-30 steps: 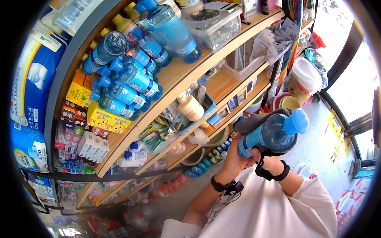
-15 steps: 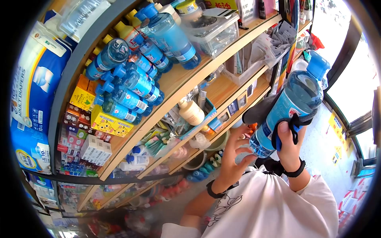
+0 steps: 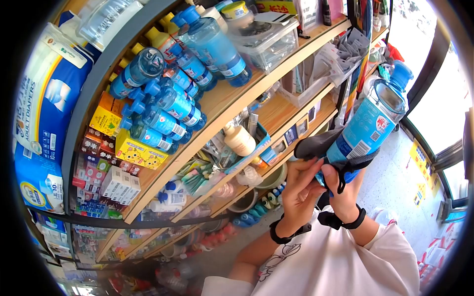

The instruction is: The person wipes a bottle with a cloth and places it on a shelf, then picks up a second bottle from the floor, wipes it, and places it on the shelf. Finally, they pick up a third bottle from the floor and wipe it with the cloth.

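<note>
A clear bottle with a blue cap and blue barcoded label tilts up and to the right in front of me. Dark cloth with a blue patch and a thin black cord wraps around its lower end. My right hand is closed around the cloth and the bottle's base, which it partly hides. Beside it, the fingers of my left hand pinch the cloth's edge at the bottom of the bottle. Both wrists wear black bands.
To the left, a wooden shelf carries several similar blue bottles, yellow boxes and a clear plastic bin. A pack of adult diapers stands at far left. Lower shelves hold a cream bottle. Glass doors are at right.
My left hand has moved from open beside the bottle's base to pinching the cloth. The bottle has turned so its barcode shows, and the cloth now covers its bottom.
</note>
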The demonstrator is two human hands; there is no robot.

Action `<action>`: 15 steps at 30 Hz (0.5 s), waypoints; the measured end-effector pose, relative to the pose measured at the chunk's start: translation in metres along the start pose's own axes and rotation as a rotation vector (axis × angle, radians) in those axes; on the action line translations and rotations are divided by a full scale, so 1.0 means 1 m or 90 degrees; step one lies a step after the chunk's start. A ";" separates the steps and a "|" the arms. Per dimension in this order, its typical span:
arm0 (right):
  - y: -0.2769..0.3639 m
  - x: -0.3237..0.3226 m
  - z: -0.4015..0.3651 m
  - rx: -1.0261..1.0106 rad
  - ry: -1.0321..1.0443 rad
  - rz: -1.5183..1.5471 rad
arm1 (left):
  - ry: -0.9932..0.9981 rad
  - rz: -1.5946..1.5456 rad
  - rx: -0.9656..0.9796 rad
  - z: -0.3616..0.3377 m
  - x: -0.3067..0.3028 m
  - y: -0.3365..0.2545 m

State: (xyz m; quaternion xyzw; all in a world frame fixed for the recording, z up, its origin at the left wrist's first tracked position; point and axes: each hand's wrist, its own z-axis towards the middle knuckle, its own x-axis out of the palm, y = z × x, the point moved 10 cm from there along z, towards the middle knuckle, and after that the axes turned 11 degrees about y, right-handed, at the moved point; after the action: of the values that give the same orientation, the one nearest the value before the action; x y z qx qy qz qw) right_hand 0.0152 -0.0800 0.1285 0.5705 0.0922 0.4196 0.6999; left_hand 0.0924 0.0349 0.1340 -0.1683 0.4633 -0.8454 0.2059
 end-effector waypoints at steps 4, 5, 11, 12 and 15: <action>-0.007 -0.022 0.001 0.012 -0.061 -0.027 | 0.061 -0.002 -0.131 0.007 0.000 0.007; -0.005 -0.021 0.003 0.012 -0.059 -0.025 | 0.060 -0.001 -0.130 0.009 -0.007 0.004; 0.034 0.009 0.009 -0.083 0.148 -0.244 | -0.103 0.113 0.050 0.022 -0.060 -0.054; 0.044 0.018 0.009 -0.135 0.171 -0.290 | -0.085 0.102 0.071 0.032 -0.057 -0.062; 0.043 0.040 0.008 -0.184 0.277 -0.296 | -0.008 0.147 0.092 0.039 -0.036 -0.070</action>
State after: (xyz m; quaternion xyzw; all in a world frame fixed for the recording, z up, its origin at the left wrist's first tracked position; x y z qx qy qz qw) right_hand 0.0246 -0.0580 0.1827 0.3265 0.3060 0.3695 0.8144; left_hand 0.1289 0.0592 0.2103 -0.1042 0.4158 -0.8463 0.3161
